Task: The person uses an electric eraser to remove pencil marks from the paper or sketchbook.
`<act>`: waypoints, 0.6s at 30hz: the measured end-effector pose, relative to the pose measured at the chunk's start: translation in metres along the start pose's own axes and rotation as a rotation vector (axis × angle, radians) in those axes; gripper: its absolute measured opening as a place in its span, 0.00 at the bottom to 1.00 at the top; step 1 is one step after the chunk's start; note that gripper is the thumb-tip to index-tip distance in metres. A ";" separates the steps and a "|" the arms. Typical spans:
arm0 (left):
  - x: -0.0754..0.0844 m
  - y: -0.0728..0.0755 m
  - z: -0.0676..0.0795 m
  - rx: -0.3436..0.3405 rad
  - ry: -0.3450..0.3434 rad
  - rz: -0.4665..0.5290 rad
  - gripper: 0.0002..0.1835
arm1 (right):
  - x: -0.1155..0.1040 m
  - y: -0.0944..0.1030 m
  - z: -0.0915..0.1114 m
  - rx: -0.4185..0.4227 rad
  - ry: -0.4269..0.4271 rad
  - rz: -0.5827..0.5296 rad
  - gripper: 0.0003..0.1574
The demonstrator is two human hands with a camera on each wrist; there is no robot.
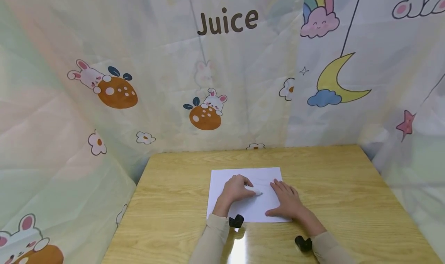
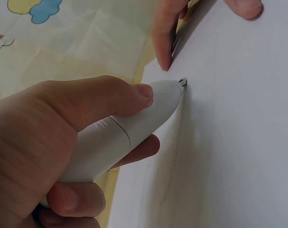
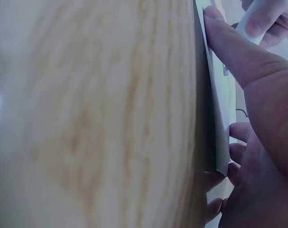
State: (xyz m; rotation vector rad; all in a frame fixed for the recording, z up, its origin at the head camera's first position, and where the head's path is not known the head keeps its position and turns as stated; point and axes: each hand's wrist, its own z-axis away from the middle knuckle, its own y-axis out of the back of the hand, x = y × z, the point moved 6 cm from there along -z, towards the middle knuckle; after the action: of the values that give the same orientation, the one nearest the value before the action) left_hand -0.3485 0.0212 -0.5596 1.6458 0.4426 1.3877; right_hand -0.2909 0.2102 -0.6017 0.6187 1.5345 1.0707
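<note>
My left hand [image 1: 237, 188] grips a thick white pen-shaped tool [image 2: 129, 126], thumb along its upper side and fingers curled beneath. Its tapered end has a small metallic tip, which points right and sits close over a white sheet of paper [image 1: 250, 212]. The tool's rear end is hidden in the palm. My right hand [image 1: 287, 200] rests with spread fingers on the right part of the sheet, thumb near the front edge. In the right wrist view, the thumb lies on the paper's edge [image 3: 218, 104] and the other fingers are by its corner.
The sheet lies on a wood-grain table [image 1: 174, 202]. Printed cloth [image 1: 243, 82] hangs behind the table and at both sides. Black wrist devices [image 1: 236, 220] show at both wrists. A bright reflection falls on the table's front part.
</note>
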 end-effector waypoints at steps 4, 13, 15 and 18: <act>-0.003 0.001 0.000 0.001 0.019 -0.029 0.10 | -0.002 0.000 -0.001 -0.006 -0.001 0.007 0.74; -0.001 0.001 0.000 0.002 0.007 -0.006 0.11 | -0.003 -0.001 -0.003 -0.004 0.012 0.008 0.74; -0.001 0.000 0.000 0.003 0.014 -0.011 0.11 | -0.002 -0.001 -0.003 -0.003 0.007 0.012 0.74; -0.001 -0.002 -0.002 0.007 0.040 -0.023 0.11 | -0.001 0.002 -0.002 -0.005 0.011 0.018 0.74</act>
State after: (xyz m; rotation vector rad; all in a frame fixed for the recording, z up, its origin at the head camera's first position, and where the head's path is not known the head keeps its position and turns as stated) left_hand -0.3499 0.0217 -0.5619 1.6158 0.4889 1.4052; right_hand -0.2928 0.2094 -0.5997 0.6252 1.5380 1.0923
